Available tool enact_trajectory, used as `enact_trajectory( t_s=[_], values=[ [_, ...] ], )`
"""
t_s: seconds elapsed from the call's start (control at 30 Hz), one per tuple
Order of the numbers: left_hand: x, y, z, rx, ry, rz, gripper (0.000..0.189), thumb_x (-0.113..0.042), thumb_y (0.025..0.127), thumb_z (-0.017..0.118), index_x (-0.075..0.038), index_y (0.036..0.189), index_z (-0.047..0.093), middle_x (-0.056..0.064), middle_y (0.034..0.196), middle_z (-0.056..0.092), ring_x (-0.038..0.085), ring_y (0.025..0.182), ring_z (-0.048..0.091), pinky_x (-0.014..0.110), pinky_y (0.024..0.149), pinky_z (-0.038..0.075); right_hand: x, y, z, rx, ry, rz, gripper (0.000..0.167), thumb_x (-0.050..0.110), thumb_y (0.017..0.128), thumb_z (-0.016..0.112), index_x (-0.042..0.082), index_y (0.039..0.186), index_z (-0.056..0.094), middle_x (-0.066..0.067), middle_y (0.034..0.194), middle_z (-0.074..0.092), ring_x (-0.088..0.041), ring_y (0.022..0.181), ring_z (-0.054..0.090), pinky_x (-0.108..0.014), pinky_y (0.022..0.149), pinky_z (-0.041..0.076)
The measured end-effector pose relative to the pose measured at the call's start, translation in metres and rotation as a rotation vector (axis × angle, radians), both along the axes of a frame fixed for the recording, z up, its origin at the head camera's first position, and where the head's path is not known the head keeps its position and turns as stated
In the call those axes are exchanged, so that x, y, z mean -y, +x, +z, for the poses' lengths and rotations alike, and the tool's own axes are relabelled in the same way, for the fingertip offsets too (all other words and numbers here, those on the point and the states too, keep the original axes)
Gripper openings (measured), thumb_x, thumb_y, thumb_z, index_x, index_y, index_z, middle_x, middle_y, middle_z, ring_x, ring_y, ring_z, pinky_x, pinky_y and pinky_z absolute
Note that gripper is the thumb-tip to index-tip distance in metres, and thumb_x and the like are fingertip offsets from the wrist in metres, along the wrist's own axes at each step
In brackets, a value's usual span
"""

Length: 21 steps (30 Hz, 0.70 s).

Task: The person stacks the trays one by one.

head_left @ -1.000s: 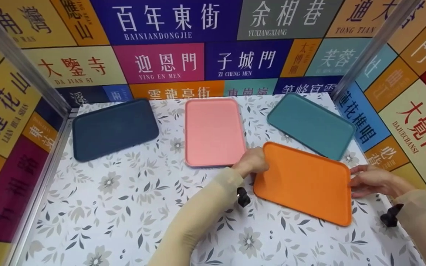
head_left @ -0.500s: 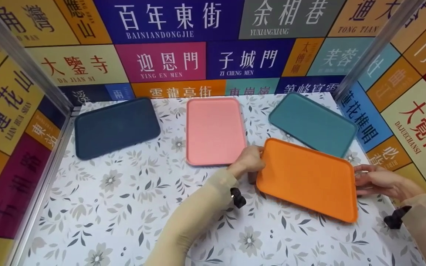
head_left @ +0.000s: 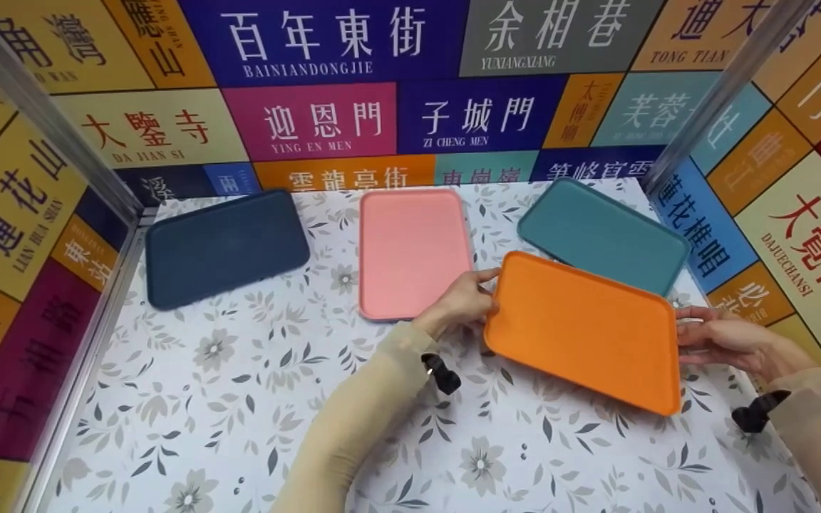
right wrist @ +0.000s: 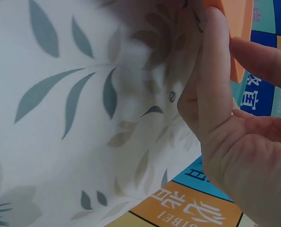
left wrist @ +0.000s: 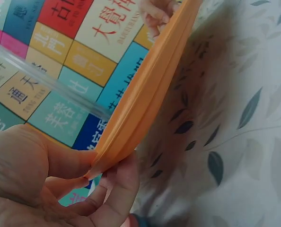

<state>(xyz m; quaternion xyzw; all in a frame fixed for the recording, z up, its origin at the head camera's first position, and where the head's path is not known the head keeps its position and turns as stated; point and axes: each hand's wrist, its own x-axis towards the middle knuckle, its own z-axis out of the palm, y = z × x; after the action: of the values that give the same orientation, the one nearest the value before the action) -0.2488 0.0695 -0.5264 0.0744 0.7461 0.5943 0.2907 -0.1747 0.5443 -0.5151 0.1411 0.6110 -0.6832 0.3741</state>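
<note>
An orange tray (head_left: 581, 331) is held between both hands at the right, raised off the patterned surface. My left hand (head_left: 464, 299) pinches its left short edge, thumb on one face and fingers beneath, as the left wrist view shows on the orange tray (left wrist: 140, 99). At the opposite short edge my right hand (head_left: 731, 342) grips the rim between thumb and fingers; in the right wrist view the orange tray's corner (right wrist: 242, 23) sits between them. A teal tray (head_left: 606, 231) lies just behind, its near edge partly covered. Left of it lies a pink tray (head_left: 414, 249).
A dark blue tray (head_left: 225, 249) lies at the back left. The floral-patterned table surface (head_left: 254, 399) spreads across the front. Colourful sign-covered walls (head_left: 311, 121) rise at the back and both sides, with metal posts (head_left: 724, 85) at the corners.
The orange tray has lifted and shifted slightly up and away, overlapping the teal tray more in the head view. Both hands moved with it; the other trays stayed put.
</note>
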Motion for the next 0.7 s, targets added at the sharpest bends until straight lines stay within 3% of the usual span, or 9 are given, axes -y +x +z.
enact_trajectory(
  t_s=[0.07, 0.13, 0.27, 0.5, 0.57, 0.7],
  values=[
    [0.003, -0.004, 0.002, 0.028, 0.016, 0.02, 0.083, 0.01, 0.094, 0.067, -0.02, 0.17, 0.052, 0.006, 0.094, 0.072, 0.016, 0.072, 0.07, 0.041, 0.065, 0.069, 0.004, -0.004, 0.002, -0.012, 0.006, -0.017, 0.034, -0.004, 0.114, 0.049, 0.023, 0.129, 0.064, -0.002, 0.119, 0.083, -0.018, 0.109, 0.082, -0.04, 0.099, 0.07],
    [0.007, -0.009, 0.003, 0.054, 0.047, 0.035, 0.082, 0.01, 0.094, 0.067, -0.019, 0.169, 0.052, 0.003, 0.087, 0.067, 0.015, 0.068, 0.066, 0.035, 0.059, 0.066, 0.011, -0.008, 0.005, -0.028, 0.031, -0.026, 0.032, -0.003, 0.114, 0.05, 0.022, 0.129, 0.064, -0.001, 0.118, 0.083, -0.017, 0.108, 0.082, -0.039, 0.098, 0.07],
    [0.018, -0.02, 0.008, 0.107, 0.108, 0.063, 0.082, 0.012, 0.096, 0.065, -0.017, 0.171, 0.05, 0.001, 0.084, 0.062, 0.012, 0.06, 0.058, 0.031, 0.058, 0.063, 0.026, -0.02, 0.008, -0.056, 0.084, -0.049, 0.032, -0.003, 0.113, 0.054, 0.023, 0.13, 0.063, 0.0, 0.115, 0.081, -0.015, 0.105, 0.081, -0.037, 0.096, 0.07],
    [0.039, -0.035, 0.018, 0.061, 0.107, 0.1, 0.081, 0.01, 0.097, 0.067, -0.018, 0.171, 0.049, 0.004, 0.094, 0.068, 0.014, 0.062, 0.067, 0.032, 0.062, 0.066, 0.051, -0.035, 0.011, -0.16, 0.052, -0.077, 0.05, -0.009, 0.109, 0.059, 0.025, 0.145, 0.053, 0.004, 0.12, 0.084, -0.014, 0.105, 0.082, -0.036, 0.091, 0.071],
    [0.046, -0.038, 0.02, 0.072, 0.126, 0.12, 0.081, 0.009, 0.098, 0.065, -0.018, 0.172, 0.047, 0.004, 0.096, 0.067, 0.015, 0.064, 0.067, 0.032, 0.062, 0.066, 0.06, -0.039, 0.014, -0.187, 0.07, -0.072, 0.062, -0.009, 0.108, 0.061, 0.024, 0.158, 0.045, 0.007, 0.122, 0.084, -0.013, 0.106, 0.081, -0.035, 0.09, 0.071],
    [0.059, -0.043, 0.022, 0.071, 0.135, 0.155, 0.081, 0.009, 0.099, 0.064, -0.02, 0.173, 0.046, 0.004, 0.1, 0.067, 0.015, 0.073, 0.07, 0.034, 0.067, 0.069, 0.076, -0.047, 0.021, -0.233, 0.11, -0.038, 0.093, -0.007, 0.108, 0.065, 0.018, 0.181, 0.013, 0.012, 0.124, 0.082, -0.011, 0.107, 0.081, -0.034, 0.087, 0.071]
  ],
)
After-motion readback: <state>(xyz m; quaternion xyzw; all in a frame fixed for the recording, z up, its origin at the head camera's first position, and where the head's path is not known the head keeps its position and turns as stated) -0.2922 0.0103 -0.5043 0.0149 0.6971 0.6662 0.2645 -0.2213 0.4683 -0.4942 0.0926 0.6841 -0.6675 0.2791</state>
